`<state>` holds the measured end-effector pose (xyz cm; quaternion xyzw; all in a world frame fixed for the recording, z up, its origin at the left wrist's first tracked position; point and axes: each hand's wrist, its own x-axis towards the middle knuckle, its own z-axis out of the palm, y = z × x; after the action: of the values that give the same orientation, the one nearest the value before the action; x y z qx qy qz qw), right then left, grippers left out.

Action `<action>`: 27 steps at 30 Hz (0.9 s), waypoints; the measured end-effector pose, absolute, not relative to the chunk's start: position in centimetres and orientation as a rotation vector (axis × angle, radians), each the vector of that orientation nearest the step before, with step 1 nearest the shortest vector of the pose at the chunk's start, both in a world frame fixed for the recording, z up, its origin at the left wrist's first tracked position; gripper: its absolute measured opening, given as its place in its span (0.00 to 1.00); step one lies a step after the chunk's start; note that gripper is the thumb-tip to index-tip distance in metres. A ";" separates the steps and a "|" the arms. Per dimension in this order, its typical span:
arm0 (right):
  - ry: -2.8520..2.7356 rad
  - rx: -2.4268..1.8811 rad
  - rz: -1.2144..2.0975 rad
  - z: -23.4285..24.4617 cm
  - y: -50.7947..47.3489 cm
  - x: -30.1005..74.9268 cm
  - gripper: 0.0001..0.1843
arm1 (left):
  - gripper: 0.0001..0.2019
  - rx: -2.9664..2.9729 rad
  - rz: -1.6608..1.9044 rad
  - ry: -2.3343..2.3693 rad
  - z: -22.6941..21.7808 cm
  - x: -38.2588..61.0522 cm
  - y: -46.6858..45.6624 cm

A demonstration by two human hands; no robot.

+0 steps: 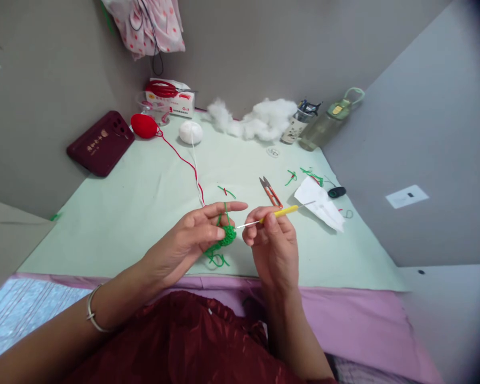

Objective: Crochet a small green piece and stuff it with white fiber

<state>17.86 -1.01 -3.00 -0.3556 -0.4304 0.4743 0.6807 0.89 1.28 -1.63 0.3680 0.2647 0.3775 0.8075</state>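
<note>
Between the thumb and fingers of my left hand (196, 234) is a small green crochet piece (227, 236). Green yarn (226, 213) runs up from it over my raised index finger, and loose green strands hang below. My right hand (274, 240) is closed round the yellow handle of a crochet hook (282, 212). The hook's thin metal shaft points left, its tip at the edge of the green piece; whether it is inside a stitch I cannot tell. Beyond my right hand lie orange thread snips (271, 193) with their blades pointing away.
A red yarn ball (144, 126) and a white yarn ball (191, 132) trail strands towards my left hand. White stuffing (260, 120), a pen cup (296, 125) and a bottle (324, 125) stand along the back. Crumpled white paper (320, 202) lies right; a dark red phone (101, 144) leans left.
</note>
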 end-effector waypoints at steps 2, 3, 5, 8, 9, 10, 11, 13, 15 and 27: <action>-1.054 -0.816 0.994 -3.1 -1.3 17.7 0.10 | 0.21 0.859 0.832 0.607 -1.7 1.1 1.0; -1.112 -0.834 0.929 -3.2 -1.4 17.6 0.09 | 0.22 0.897 0.845 0.628 -1.8 1.2 0.8; -1.192 -0.882 0.814 -3.4 -1.7 17.5 0.07 | 0.23 0.978 0.870 0.676 -1.8 1.3 0.7; -1.134 -0.895 0.844 -3.5 -1.7 17.6 0.07 | 0.21 1.067 0.873 0.741 -1.6 1.1 0.7; -1.088 -0.884 0.887 -3.4 -1.7 17.6 0.07 | 0.20 1.077 0.866 0.749 -1.5 1.0 0.7; -1.047 -0.870 0.927 -3.4 -1.6 17.7 0.08 | 0.20 1.077 0.861 0.752 -1.4 0.9 0.7; -1.017 -0.858 0.958 -3.3 -1.5 17.7 0.08 | 0.20 1.074 0.856 0.755 -1.3 0.9 0.7; -0.989 -0.839 0.994 -3.2 -1.4 17.7 0.09 | 0.20 1.067 0.859 0.771 -1.1 0.8 0.7; -0.991 -0.824 1.004 -3.1 -1.3 17.8 0.10 | 0.21 1.066 0.862 0.791 -1.0 0.8 0.6; -1.513 -0.940 0.358 -3.1 -2.8 18.1 0.12 | 0.19 1.251 1.036 0.944 -1.7 1.1 0.2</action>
<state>18.08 -2.79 -3.10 -0.4081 -0.6568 0.1555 0.6147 1.06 0.18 -1.69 0.5376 0.4058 0.4450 0.5902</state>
